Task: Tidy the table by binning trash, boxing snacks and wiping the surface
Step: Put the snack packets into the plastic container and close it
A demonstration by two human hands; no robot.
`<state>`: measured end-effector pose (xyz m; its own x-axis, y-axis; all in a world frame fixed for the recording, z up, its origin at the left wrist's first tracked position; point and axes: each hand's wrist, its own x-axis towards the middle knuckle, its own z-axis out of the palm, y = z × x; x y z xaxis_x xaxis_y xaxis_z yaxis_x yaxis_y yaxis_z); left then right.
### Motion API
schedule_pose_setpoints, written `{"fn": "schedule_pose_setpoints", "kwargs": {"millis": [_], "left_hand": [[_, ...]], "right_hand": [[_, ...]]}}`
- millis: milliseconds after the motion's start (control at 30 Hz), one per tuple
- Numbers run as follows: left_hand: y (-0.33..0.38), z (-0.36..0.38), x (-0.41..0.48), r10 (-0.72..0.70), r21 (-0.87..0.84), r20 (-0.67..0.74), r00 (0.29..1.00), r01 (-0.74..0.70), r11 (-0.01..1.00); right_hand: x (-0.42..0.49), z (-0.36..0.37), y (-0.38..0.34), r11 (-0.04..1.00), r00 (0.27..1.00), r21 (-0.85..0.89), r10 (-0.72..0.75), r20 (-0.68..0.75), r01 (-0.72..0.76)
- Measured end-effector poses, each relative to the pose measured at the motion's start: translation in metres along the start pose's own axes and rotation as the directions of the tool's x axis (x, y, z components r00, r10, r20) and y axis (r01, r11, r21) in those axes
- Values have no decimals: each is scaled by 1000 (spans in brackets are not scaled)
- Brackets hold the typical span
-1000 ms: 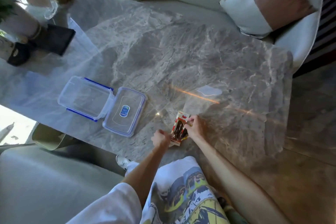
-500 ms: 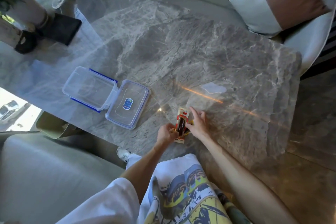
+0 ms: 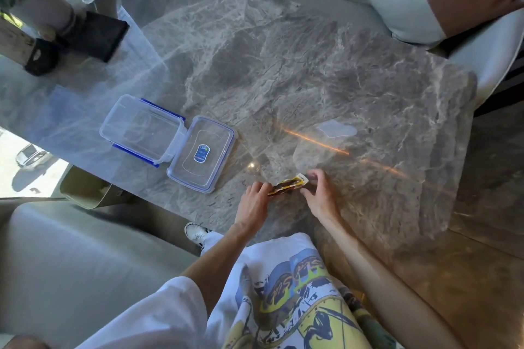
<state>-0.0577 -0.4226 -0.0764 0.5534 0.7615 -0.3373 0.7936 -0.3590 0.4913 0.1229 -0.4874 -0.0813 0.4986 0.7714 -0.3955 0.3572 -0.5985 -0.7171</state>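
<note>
Both hands on one snack packet (image 3: pixel 287 187), low over the marble surface (image 3: pixel 283 79); contact with it cannot be told. Right hand (image 3: pixel 320 197): grip narrow, fingers and thumb pinching the packet's white-labelled end. Left hand (image 3: pixel 252 201): grip closed on the opposite, darker end. Packet slants between the two grips. Left of the grip and a little beyond it, a clear lid (image 3: pixel 202 154) with a blue sticker lies flat, touching an open clear storage box (image 3: pixel 141 126) with blue clips.
</note>
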Motion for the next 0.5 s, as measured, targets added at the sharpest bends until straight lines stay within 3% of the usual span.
{"fn": "schedule_pose_setpoints", "kwargs": {"millis": [133, 300, 400, 500], "left_hand": [[-7, 3, -1, 23, 5, 5, 1000, -23, 1000], [-17, -1, 5, -65, -168, -39, 997, 57, 984], [-24, -2, 2, -39, -194, -37, 999, 31, 980], [-29, -6, 3, -76, -263, -22, 997, 68, 962]], "right_hand": [[1, 4, -4, 981, 988, -134, -135, 70, 144], [1, 5, -7, 974, 991, -183, -128, 33, 131], [-7, 5, 0, 953, 987, -258, -145, 76, 160], [-8, 9, 1, 963, 989, -227, -129, 74, 142]]}}
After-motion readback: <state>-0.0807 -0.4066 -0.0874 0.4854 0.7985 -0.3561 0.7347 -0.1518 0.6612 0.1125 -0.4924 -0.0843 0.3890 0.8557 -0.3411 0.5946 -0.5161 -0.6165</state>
